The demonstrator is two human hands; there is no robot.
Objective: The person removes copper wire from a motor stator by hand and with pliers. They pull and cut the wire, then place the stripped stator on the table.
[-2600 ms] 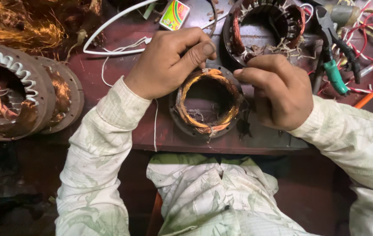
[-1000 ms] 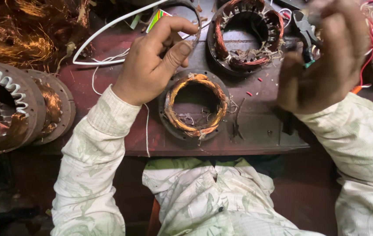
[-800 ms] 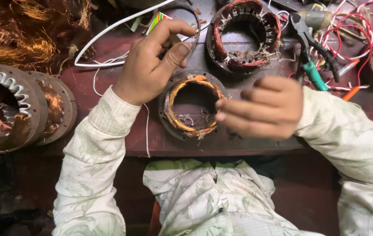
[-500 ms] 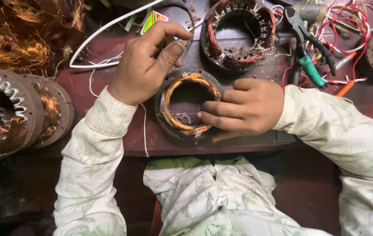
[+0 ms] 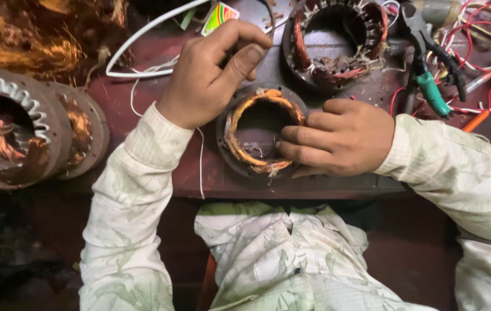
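The small stator (image 5: 263, 133) under the right hand (image 5: 343, 143) is dull, dark grey metal, its winding a ring of copper wire wrapped in orange, faintly shiny tape with frayed ends. The larger stator (image 5: 337, 40) behind it shows reddish, glossy copper coils in a matt metal shell. The counter (image 5: 291, 185) is dark red, worn and scuffed. The pliers (image 5: 429, 86) have smooth green plastic grips. Both sleeves (image 5: 136, 196) are pale, soft printed cloth.
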